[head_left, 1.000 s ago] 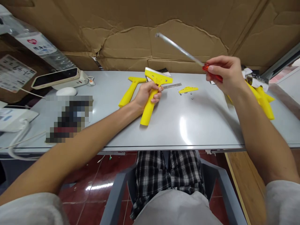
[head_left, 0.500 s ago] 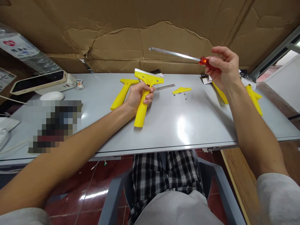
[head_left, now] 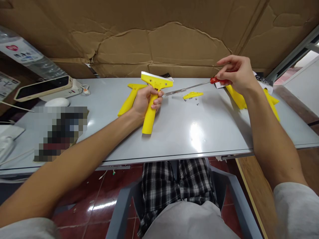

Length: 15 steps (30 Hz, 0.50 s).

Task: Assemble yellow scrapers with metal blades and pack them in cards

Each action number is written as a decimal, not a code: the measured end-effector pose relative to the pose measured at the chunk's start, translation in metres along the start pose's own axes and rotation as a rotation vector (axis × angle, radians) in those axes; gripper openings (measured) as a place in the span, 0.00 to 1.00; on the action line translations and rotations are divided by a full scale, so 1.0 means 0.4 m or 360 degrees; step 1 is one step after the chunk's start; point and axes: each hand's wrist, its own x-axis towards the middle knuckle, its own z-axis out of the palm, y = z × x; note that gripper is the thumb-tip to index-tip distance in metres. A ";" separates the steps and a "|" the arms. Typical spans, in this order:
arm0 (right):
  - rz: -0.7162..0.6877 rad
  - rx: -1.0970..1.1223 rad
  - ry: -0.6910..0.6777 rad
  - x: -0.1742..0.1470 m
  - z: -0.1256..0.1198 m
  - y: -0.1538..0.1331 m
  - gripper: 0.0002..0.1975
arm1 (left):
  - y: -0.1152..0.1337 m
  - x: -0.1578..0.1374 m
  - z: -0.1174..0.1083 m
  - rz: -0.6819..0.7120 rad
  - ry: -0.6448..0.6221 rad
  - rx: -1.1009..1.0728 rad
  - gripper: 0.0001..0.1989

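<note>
My left hand [head_left: 142, 102] is wrapped round the yellow handle of a scraper [head_left: 149, 119], its wide head up and a pale metal edge along the top. Between the fingertips of my right hand [head_left: 239, 74] is the red handle of a screwdriver [head_left: 214, 80]. Its long shaft points left and down toward the scraper head. The tip overlaps a flat metal blade [head_left: 170, 94] beside my left fingers; whether they touch I cannot tell. On the table lie a small yellow clamp piece [head_left: 193, 95] and several tiny screws [head_left: 197, 104].
Another yellow scraper handle [head_left: 126, 105] lies behind my left hand. More yellow scrapers [head_left: 235, 98] lie under my right forearm. A phone [head_left: 43, 88] on a white block, a white mouse [head_left: 57, 102] and a blurred-out object [head_left: 62, 132] are at left. A cardboard wall [head_left: 161, 43] stands behind the table.
My right hand has turned the screwdriver so its tip has dropped from above the scraper head to beside the blade. My left hand with the scraper has barely moved.
</note>
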 end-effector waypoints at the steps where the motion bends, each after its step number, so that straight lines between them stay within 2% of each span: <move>1: 0.0004 -0.0010 -0.0004 0.002 -0.001 0.003 0.41 | 0.000 0.000 0.001 0.0007 -0.0008 -0.0005 0.08; 9: -0.0014 0.0083 -0.0088 -0.004 0.013 0.002 0.36 | -0.001 0.016 -0.010 -0.0016 0.0087 -0.0083 0.10; 15: -0.0107 0.0165 -0.0133 0.003 0.004 0.016 0.31 | -0.009 0.012 -0.004 -0.0030 0.0083 -0.0120 0.14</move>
